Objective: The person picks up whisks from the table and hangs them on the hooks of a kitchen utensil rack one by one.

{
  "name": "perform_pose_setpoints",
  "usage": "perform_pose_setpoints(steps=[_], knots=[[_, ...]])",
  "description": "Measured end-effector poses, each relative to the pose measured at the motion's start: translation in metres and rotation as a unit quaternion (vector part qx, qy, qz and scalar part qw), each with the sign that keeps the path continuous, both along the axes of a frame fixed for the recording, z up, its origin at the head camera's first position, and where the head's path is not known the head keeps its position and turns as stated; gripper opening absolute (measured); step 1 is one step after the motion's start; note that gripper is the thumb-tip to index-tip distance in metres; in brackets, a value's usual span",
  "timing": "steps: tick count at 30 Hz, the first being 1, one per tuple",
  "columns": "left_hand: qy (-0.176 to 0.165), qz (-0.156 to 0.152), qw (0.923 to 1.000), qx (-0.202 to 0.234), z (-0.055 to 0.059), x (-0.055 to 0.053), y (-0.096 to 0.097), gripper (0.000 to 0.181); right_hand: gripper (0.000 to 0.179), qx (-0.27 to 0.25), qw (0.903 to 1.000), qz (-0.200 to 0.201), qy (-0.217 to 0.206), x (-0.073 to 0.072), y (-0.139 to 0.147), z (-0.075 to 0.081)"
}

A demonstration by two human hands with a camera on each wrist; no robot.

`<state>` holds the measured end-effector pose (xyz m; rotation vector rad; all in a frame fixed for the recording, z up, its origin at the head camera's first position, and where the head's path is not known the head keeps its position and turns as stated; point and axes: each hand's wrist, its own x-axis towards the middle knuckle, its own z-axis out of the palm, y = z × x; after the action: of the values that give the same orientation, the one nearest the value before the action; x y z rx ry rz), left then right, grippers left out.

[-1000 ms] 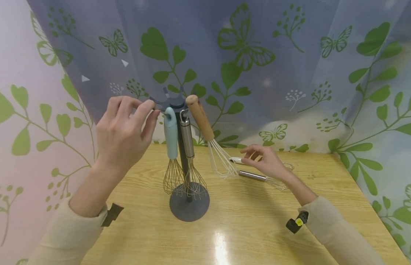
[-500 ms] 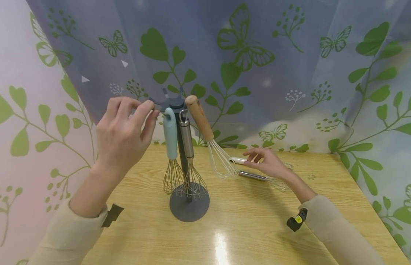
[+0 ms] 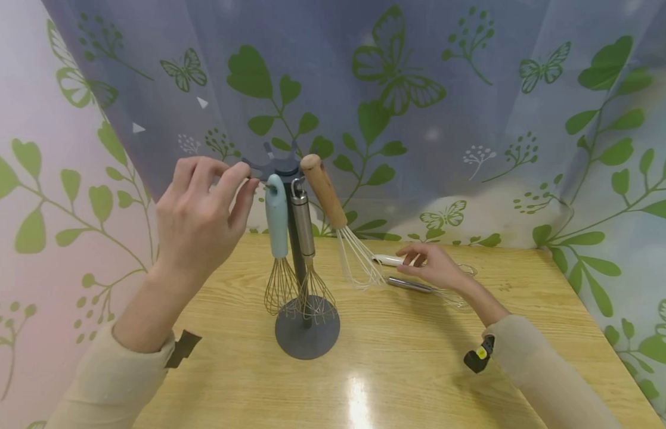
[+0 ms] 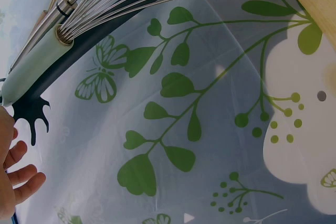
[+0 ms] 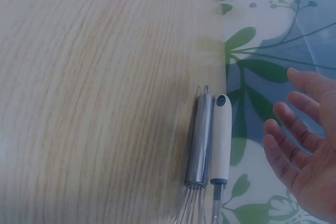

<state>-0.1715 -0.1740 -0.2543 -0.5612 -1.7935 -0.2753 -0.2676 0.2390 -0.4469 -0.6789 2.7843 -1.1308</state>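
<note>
A dark grey whisk stand [image 3: 307, 341] with hooked arms stands upright on the table. On it hang a light-blue-handled whisk [image 3: 277, 223], a steel-handled whisk [image 3: 303, 229] and a tilted whisk with a wooden handle [image 3: 327, 193]. My left hand [image 3: 201, 199] pinches the tip of a stand arm between thumb and forefinger, beside the blue handle's top. On the right, my right hand [image 3: 430, 265] hovers with loosely bent fingers, nothing in them. Beneath it lie a white-handled whisk [image 5: 221, 145] and another steel-handled whisk [image 5: 199, 142], side by side; the hand partly covers the white handle in the head view.
The wooden table [image 3: 408, 369] backs onto a patterned curtain [image 3: 322, 71] printed with leaves and butterflies, which also hangs at both sides. The stand's round base sits left of the two lying whisks.
My right hand has shifted slightly to the right and down over the lying whisks, uncovering more of the white handle. My left hand and the stand have kept their places.
</note>
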Motion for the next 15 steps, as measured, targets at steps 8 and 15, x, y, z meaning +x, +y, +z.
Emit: perform_pose_setpoints(steps=[8, 15], knots=[[0.008, -0.002, 1.0000, 0.004, 0.000, -0.001, 0.001, 0.013, 0.037, -0.004, 0.9998, 0.018, 0.003, -0.007, 0.004, -0.011], [0.000, -0.002, 1.0000, 0.002, 0.000, 0.001, 0.001, 0.012, 0.041, 0.003, 0.9998, 0.018, -0.007, -0.011, 0.008, -0.019]])
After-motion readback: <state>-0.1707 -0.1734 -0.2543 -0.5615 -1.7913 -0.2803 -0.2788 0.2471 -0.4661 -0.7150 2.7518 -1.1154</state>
